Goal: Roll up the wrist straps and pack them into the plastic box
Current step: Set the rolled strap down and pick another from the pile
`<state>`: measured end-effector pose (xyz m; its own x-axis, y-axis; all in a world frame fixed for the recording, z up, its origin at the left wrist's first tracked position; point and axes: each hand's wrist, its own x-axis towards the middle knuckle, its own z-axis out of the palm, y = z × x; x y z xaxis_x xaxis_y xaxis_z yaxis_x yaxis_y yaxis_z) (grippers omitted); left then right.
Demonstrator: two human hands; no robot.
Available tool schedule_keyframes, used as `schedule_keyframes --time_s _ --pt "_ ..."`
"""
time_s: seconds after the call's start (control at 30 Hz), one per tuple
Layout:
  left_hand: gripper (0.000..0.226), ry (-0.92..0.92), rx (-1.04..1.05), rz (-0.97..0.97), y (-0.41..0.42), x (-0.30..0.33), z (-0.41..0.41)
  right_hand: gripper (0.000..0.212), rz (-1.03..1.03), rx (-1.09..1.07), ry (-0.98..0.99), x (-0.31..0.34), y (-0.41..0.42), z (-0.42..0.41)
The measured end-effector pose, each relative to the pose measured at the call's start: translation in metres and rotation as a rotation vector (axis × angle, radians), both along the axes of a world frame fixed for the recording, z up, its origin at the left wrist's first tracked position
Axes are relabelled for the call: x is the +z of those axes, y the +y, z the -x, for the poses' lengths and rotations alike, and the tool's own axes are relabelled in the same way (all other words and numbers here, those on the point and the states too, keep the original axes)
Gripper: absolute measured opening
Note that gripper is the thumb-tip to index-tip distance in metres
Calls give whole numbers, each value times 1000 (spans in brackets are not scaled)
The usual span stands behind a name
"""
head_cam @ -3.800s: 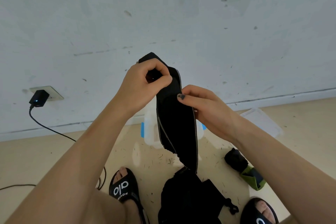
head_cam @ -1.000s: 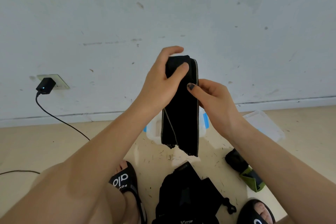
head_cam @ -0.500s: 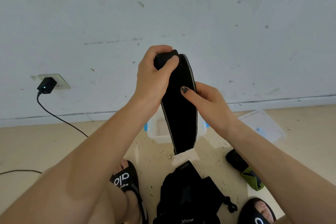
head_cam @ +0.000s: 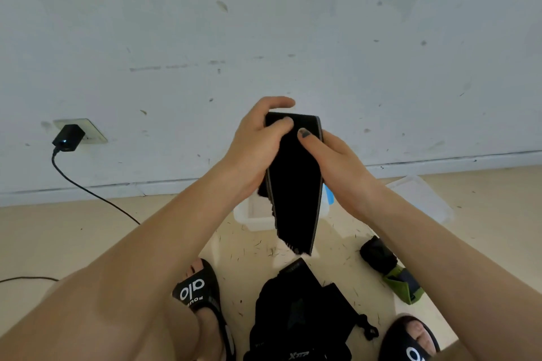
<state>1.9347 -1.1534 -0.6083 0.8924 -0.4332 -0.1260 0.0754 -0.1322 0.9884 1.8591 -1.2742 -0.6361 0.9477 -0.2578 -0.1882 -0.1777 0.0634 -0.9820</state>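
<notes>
- The left hand (head_cam: 258, 149) grips the top of a black wrist strap (head_cam: 296, 184), thumb pressed on the near face of its rolled upper end and fingers curled over the far side.
- The right hand (head_cam: 337, 161) pinches the same strap from the other edge, its thumb with a dark-painted nail lying across the front just below the top.
- The strap is held up in the air in front of the wall (head_cam: 264, 23); its loose tail hangs straight down between the forearms, grey-edged, with a frayed lower end.
- Directly behind and below the hanging tail sits the plastic box (head_cam: 252, 214) on the floor (head_cam: 44, 237), white and translucent with a blue clasp at its right side; most of it is hidden by the strap and hands.
- The box lid (head_cam: 422, 199) lies on the floor to the right, apart from the box.
- A rolled black strap with a green end (head_cam: 390, 269) rests on the floor near the right forearm.
- A heap of black straps (head_cam: 299, 316) lies between the two feet in black slide sandals (head_cam: 199, 290).
- On the left, a black charger (head_cam: 69, 138) is plugged into a wall socket, its cable running down to the floor.
</notes>
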Motion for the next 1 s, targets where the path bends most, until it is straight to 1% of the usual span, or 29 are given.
schedule_keyframes --time_s 0.07,0.13,0.17,0.23,0.3,0.33,0.4,0.47,0.5,0.53,0.6,0.67,0.7,0.77,0.83,0.9,0.97,1.0 --pt "28 29 134 83 2 7 -9 29 42 74 53 -4 3 3" --pt "27 112 178 136 5 10 -17 29 117 90 64 -7 5 4" --pt "27 145 149 134 6 11 -17 27 141 66 54 -7 5 5" --pt "31 178 23 79 4 6 -11 24 159 -26 32 -5 3 4" --pt "34 181 -81 6 0 2 0 24 117 -73 24 -4 0 1" --pt "34 161 -82 -10 0 2 3 24 85 -61 34 -4 0 -1" --pt "33 121 6 31 0 4 1 23 50 8 71 -6 -1 -1" --pt "29 128 112 92 4 9 -8 21 82 82 110 -8 -3 -1" --pt "27 143 129 102 5 10 -11 19 111 94 120 -8 -5 0" --pt "26 156 111 85 6 9 -14 17 136 81 120 -7 -7 -1" --pt "27 168 -25 -12 7 7 -11 16 143 9 92 -6 -11 -1" --pt "29 155 -145 -95 5 2 -4 19 64 -61 59 -5 -13 -2" --pt "30 133 -149 -108 5 2 -2 21 26 -71 54 -4 -14 -3" --pt "29 90 -74 -66 6 2 -4 23 -5 -25 71 -3 -14 -3" --pt "27 99 25 -7 9 4 -9 21 11 53 109 0 -15 1" --pt "25 131 75 24 11 6 -14 17 33 83 121 1 -17 4" --pt "22 173 44 14 11 7 -13 17 50 38 111 1 -19 5" --pt "23 187 -14 -21 10 7 -10 17 54 0 98 1 -19 4"
